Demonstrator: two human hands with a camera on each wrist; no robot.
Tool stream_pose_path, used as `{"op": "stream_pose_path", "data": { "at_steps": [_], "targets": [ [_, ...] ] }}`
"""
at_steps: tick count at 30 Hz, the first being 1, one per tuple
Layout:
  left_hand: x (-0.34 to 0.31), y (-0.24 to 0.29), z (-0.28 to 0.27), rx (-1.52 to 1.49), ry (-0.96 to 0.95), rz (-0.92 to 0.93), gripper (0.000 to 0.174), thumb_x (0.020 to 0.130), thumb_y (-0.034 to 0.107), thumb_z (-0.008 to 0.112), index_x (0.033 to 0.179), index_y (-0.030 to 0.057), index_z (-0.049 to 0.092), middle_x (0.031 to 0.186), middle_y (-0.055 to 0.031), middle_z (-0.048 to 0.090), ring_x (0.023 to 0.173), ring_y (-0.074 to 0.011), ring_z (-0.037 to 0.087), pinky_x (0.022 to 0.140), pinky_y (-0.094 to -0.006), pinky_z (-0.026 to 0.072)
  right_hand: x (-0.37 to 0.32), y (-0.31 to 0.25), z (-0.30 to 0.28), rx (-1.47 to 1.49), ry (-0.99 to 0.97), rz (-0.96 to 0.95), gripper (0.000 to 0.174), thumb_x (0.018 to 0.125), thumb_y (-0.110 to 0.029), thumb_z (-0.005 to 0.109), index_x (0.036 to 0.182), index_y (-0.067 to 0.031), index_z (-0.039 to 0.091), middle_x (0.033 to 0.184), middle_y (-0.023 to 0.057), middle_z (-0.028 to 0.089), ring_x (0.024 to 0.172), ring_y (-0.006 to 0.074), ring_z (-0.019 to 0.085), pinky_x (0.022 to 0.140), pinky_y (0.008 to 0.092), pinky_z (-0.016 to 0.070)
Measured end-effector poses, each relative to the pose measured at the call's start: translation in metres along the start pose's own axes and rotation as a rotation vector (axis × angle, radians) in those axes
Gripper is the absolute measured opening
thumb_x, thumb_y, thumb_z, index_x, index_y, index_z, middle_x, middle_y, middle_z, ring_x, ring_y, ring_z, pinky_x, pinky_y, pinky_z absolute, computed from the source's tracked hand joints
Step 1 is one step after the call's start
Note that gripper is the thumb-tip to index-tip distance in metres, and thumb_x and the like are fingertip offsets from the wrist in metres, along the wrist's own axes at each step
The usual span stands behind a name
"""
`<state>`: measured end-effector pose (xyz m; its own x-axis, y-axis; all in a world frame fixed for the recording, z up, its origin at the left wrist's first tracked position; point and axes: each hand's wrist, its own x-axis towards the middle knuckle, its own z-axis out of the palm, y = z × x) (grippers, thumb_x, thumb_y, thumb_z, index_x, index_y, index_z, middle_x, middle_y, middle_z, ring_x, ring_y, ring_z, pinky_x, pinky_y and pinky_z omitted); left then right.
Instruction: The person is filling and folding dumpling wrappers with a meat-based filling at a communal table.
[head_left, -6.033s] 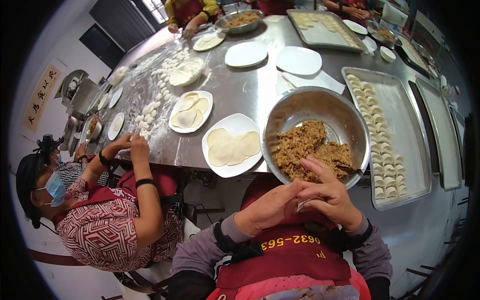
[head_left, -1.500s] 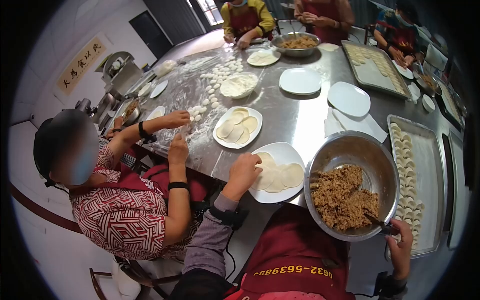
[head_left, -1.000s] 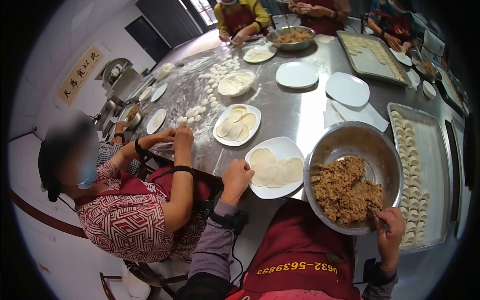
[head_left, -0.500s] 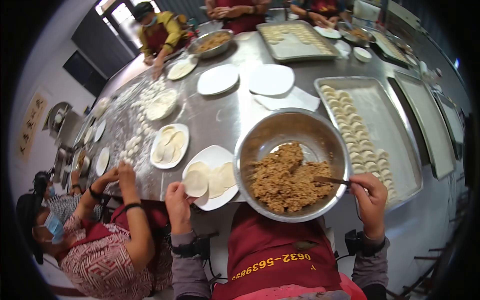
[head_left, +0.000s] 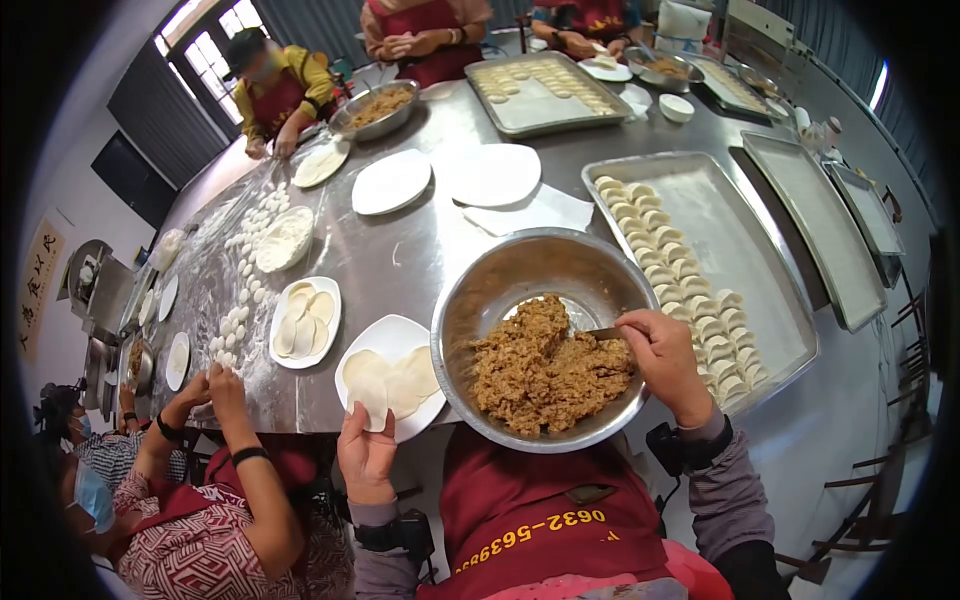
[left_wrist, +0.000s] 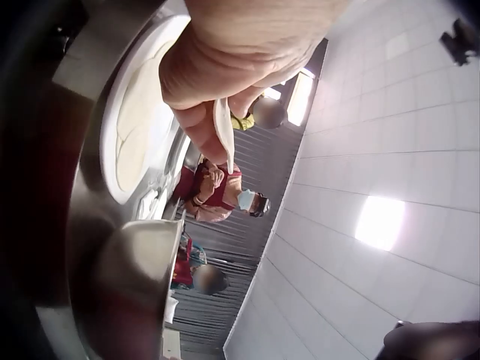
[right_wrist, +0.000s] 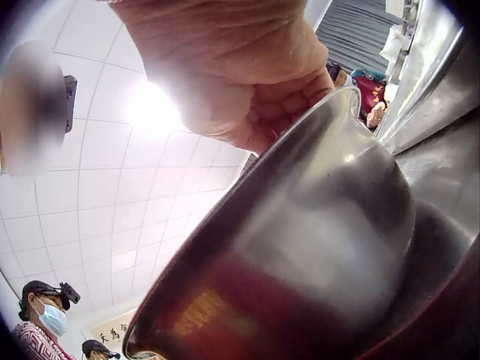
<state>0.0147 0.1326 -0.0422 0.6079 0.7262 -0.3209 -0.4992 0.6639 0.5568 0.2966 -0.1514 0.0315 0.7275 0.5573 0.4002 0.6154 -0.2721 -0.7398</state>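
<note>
In the head view my left hand pinches one round dough wrapper by its edge, just in front of the white plate of wrappers. The left wrist view shows that wrapper edge-on between the thumb and fingers. My right hand grips a dark utensil handle over the right rim of the steel bowl. The utensil's far end is hidden in the brown filling. In the right wrist view the hand is at the bowl's rim, its utensil hidden.
A tray with rows of folded dumplings stands right of the bowl. Beyond are empty plates and white sheets. A second wrapper plate lies to the left, near a seated person. Others work across the table.
My left hand has lifted a wrapper from the plate and now holds it more upright. My right hand has moved from the bowl's near right edge, along the handle, to above the rim.
</note>
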Motion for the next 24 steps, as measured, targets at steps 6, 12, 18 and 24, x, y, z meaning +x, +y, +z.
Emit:
{"op": "stream_pose_path", "data": {
  "at_steps": [6,12,18,24],
  "targets": [
    [-0.021,-0.002,0.016,-0.011,0.025,-0.001,0.027,0.092,0.010,0.053,0.119,0.0099,0.051,0.115,-0.0047,0.061,0.103,-0.0202,0.060,0.080,-0.0390,0.0554,-0.007,0.001,0.001,0.193,-0.059,0.139,0.012,0.084,-0.007,0.057,0.089,0.0017,0.065,0.077,0.0132,0.066,0.068,0.0228,0.064,0.062,0.0306,0.0479],
    [-0.037,-0.010,0.042,0.138,-0.144,-0.069,0.037,0.094,0.012,0.048,0.131,0.0080,0.041,0.124,-0.0102,0.055,0.107,-0.0261,0.059,0.078,-0.0426,0.0565,-0.012,-0.002,-0.010,0.625,-0.082,0.390,0.014,0.088,-0.009,0.055,0.094,0.0011,0.064,0.072,0.0054,0.065,0.060,0.0088,0.060,0.053,0.0198,0.0444],
    [-0.058,-0.029,0.105,0.178,-0.266,-0.088,0.045,0.097,0.020,0.044,0.138,0.0049,0.032,0.131,-0.0146,0.048,0.118,-0.0310,0.052,0.092,-0.0480,0.0494,-0.017,0.001,-0.023,0.979,0.009,0.543,0.013,0.088,-0.008,0.053,0.094,0.0019,0.060,0.073,0.0091,0.064,0.059,0.0116,0.061,0.054,0.0232,0.0505],
    [-0.062,-0.068,0.141,0.150,-0.487,-0.322,0.068,0.095,0.051,0.035,0.141,0.0025,0.026,0.142,-0.0157,0.037,0.133,-0.0306,0.034,0.112,-0.0459,0.0253,-0.033,-0.036,-0.012,0.913,0.179,0.242,0.016,0.090,-0.003,0.049,0.098,0.0060,0.059,0.081,0.0154,0.065,0.068,0.0211,0.065,0.064,0.0298,0.0539]
  ]
}}
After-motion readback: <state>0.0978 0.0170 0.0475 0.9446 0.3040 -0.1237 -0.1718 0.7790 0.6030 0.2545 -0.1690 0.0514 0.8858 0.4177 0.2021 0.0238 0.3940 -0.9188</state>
